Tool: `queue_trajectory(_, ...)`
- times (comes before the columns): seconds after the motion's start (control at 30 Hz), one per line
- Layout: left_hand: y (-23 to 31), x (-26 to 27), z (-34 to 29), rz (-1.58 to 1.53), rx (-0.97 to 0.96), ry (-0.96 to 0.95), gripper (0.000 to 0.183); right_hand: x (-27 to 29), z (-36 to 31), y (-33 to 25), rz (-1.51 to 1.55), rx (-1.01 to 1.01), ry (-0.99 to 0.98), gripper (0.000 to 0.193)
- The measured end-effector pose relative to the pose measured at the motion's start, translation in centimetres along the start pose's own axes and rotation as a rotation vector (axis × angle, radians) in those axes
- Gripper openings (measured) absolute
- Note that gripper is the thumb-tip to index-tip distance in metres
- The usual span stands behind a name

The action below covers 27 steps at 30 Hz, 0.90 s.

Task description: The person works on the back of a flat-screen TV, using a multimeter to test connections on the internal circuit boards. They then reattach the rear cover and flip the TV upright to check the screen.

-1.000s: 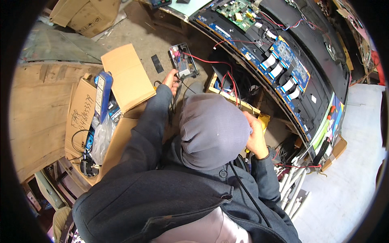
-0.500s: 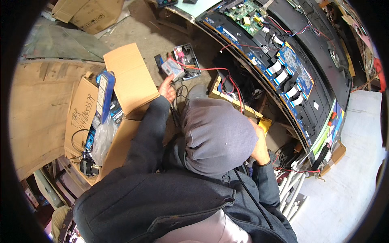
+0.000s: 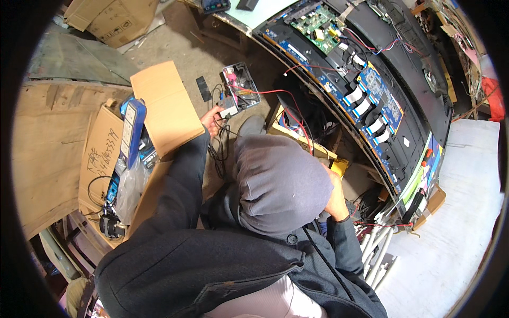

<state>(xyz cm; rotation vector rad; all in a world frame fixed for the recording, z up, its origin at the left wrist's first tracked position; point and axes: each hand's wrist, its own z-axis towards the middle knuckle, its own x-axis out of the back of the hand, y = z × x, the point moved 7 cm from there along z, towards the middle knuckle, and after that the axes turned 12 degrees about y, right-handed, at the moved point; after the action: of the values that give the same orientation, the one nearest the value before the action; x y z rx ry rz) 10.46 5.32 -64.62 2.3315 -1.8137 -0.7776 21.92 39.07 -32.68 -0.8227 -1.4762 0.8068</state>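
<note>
My left hand (image 3: 211,121) is closed on the near edge of a small grey-and-white box (image 3: 228,106) with dark cables by it. The box is low, against the near-left side of an open grey plastic case (image 3: 257,85) that holds pink and dark small parts. A flat black piece (image 3: 203,89) lies on the floor left of the case. Red wires (image 3: 275,90) run from the case toward the right. My right hand (image 3: 336,197) is beside my grey-clothed knee (image 3: 286,185); its fingers are hidden behind the knee.
On the right, an opened flat-panel back (image 3: 419,106) carries a green circuit board (image 3: 317,31) and a blue one (image 3: 382,95). Left stands an open cardboard box (image 3: 95,164) with a blue power strip (image 3: 132,132). A wooden crate (image 3: 278,123) sits beyond my knee. White tubes (image 3: 379,259) lie lower right.
My left hand has lowered the small box and moved slightly left and nearer. The box's labelled face, visible before, is now turned away. My right hand stays by my knee.
</note>
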Motion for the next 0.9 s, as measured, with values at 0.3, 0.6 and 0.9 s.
queue_trajectory(0.3,4.4,-6.4,4.5,0.126,-0.216,-0.022,0.037,-0.7,0.7,-0.8,0.053,-0.066,-0.045,0.024)
queue_trajectory(0.6,3.4,-5.3,1.9,-0.094,-0.2,-0.003,0.033,-0.9,0.6,0.5,0.003,-0.164,-0.054,0.027)
queue_trajectory(0.9,3.0,-1.0,0.3,0.101,-0.237,0.458,0.057,-1.6,1.0,0.1,0.069,-0.179,-0.115,0.024)
